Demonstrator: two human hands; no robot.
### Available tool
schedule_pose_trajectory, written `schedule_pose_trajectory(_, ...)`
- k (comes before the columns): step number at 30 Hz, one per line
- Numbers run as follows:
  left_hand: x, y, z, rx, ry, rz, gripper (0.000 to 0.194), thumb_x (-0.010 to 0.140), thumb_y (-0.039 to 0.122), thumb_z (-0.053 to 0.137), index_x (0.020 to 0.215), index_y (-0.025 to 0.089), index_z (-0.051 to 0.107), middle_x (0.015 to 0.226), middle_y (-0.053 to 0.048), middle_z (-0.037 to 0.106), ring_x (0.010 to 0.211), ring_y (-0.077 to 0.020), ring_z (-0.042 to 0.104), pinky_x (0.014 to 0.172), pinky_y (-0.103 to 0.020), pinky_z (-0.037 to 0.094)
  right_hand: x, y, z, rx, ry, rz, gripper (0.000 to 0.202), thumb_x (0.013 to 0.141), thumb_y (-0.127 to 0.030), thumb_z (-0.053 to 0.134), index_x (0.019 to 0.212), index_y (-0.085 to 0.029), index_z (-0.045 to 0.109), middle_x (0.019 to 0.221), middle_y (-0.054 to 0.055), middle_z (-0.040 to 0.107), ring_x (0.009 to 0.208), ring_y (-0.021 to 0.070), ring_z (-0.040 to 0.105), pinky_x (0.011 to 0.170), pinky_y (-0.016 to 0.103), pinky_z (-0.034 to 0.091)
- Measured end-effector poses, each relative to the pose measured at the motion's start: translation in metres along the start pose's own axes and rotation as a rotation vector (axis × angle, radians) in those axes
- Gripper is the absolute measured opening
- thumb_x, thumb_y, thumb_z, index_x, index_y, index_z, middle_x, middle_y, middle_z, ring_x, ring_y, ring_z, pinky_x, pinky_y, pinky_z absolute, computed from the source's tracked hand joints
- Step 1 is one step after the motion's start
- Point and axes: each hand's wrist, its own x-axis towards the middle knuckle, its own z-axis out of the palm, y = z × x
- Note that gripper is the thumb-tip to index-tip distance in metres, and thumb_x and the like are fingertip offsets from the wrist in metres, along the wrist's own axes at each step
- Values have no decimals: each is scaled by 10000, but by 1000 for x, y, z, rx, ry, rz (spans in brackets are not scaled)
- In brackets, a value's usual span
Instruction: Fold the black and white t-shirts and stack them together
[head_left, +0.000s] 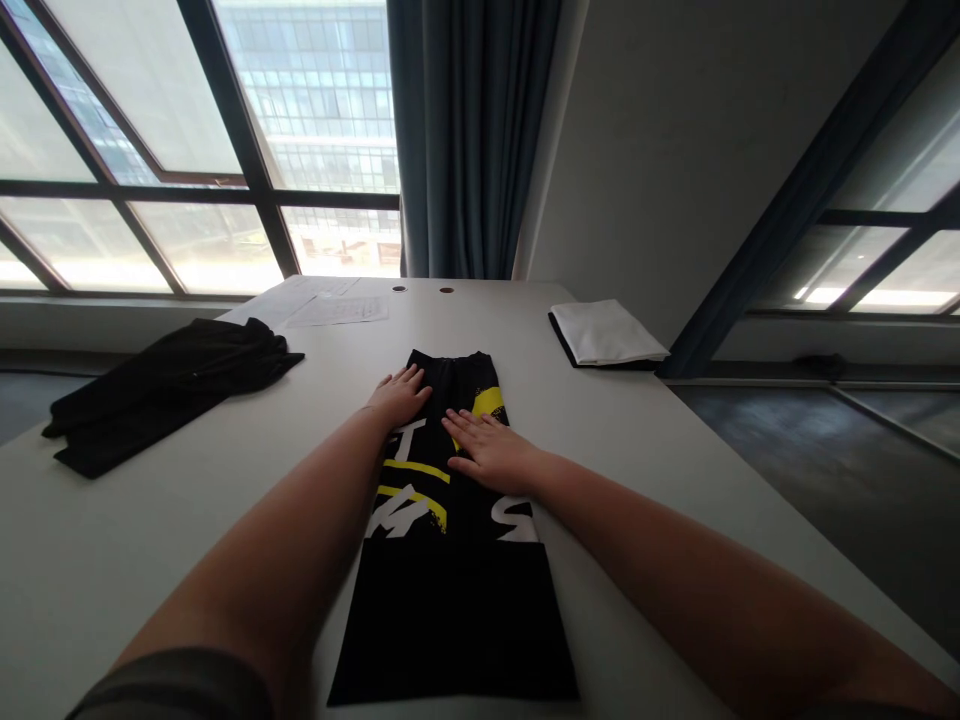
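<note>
Black printed garment lies flat on the table's middle, left hand and right hand spread open atop it, gripping nothing; uneven sideways pressure could probably ruck or skew the fabric.

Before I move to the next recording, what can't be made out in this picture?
All in the head view:
- Parts of the printed garment: hidden under the left hand and right hand.
- Writing on the papers: too small and faint.
- Most of the black cloth: covered by the white cloth.
- Table's near edge: cut off by the picture's bottom.
</note>
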Motion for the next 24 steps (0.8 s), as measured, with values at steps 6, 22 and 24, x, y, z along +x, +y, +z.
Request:
schedule_pose_trajectory(6,30,-17,0,-63,-23,-151,668,1065,485,299,1640,147,336,1741,-143,248,1619,-314,196,1289,-567,151,6,21,-1,38,100,25,745,1076,-496,377,1687,-89,248,1756,134,152,1630,265,135,1324,441,146)
schedule_pose_trajectory(22,59,-24,0,-136,19,-156,683,1049,548,340,1614,167,376,1734,-156,272,1615,-288,218,1293,-508,154,77,60,-24,-67,214,246,678,1078,-496,397,1651,-134,372,1738,151,255,1611,325,205,1290,514,190)
schedule_pose_trajectory(24,66,-28,0,-140,47,-207,691,1041,557,347,1600,152,396,1717,-166,315,1607,-309,236,1291,-517,165,98,87,-31,-21,251,462,690,1064,-471,448,1640,-98,377,1731,197,251,1608,356,197,1283,546,174)
